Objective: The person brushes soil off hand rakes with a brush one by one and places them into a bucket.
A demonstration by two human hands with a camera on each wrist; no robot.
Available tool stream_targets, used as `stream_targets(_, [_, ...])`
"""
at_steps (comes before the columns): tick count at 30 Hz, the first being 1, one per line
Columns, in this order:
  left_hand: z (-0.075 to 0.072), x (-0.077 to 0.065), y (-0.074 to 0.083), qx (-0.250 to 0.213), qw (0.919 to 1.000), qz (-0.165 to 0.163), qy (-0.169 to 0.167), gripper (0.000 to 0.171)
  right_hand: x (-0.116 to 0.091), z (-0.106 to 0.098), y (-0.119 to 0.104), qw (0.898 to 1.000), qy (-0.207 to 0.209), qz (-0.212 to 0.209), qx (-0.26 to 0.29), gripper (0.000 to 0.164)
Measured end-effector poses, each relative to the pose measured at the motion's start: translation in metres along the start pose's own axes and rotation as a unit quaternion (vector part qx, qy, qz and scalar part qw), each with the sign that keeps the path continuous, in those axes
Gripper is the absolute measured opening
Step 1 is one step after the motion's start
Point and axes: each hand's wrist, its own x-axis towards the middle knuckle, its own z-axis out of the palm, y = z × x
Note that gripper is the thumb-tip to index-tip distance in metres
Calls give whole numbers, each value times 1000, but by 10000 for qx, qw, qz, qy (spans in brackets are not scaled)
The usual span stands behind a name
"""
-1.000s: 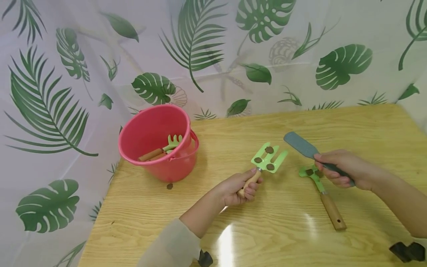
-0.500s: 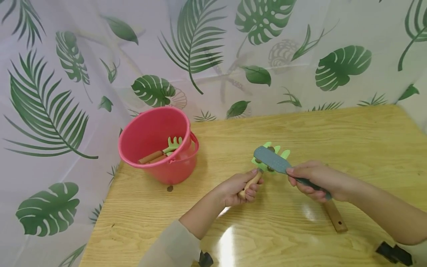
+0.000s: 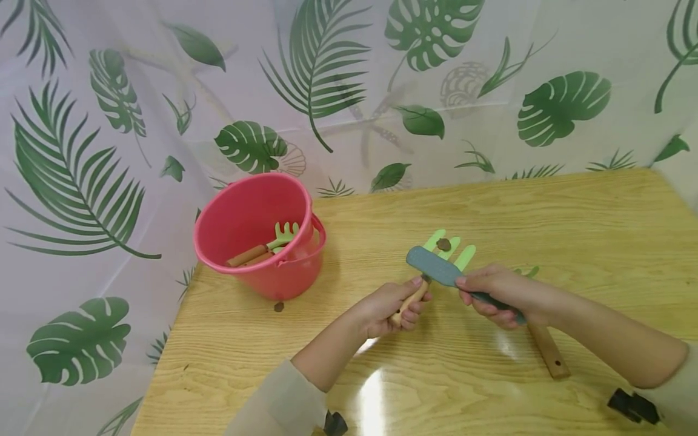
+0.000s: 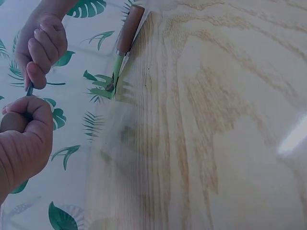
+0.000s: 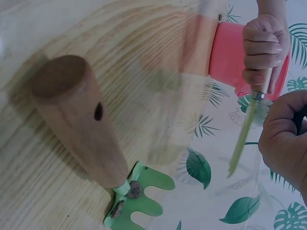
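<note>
My left hand (image 3: 389,307) grips the wooden handle of a small green garden fork (image 3: 465,257), held above the table with its tines pointing away. A brown clump (image 3: 444,244) sits on the tines. In my right hand (image 3: 504,297) is a grey-blue spatula (image 3: 433,264), its flat blade lying across the base of the fork's head and hiding part of it. Whether blade and fork touch, I cannot tell. Under my right forearm lies a green hand rake with a wooden handle (image 3: 548,351); its head (image 5: 144,196) carries brown clumps in the right wrist view.
A red bucket (image 3: 262,272) stands at the table's left, with a small green rake (image 3: 285,233) and wooden handles inside. One brown crumb (image 3: 279,307) lies beside it on the wooden table (image 3: 382,375). A leaf-print sheet (image 3: 349,79) hangs behind.
My right hand has moved left, bringing the spatula from beside the fork to over it, then down toward the fork's base. The left hand stays in place with the fork.
</note>
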Motion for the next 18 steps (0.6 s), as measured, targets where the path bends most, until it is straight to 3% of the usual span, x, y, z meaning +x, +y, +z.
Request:
stream_targets(9, [0,-3,-2,105,9999,-7,-18,36,4,-6,8,10000,3,-5,-77,32])
stream_targets(18, [-2,-7,-4,209,9994,87,-242,36,4,-11,9,9994,97,-40,-317,34])
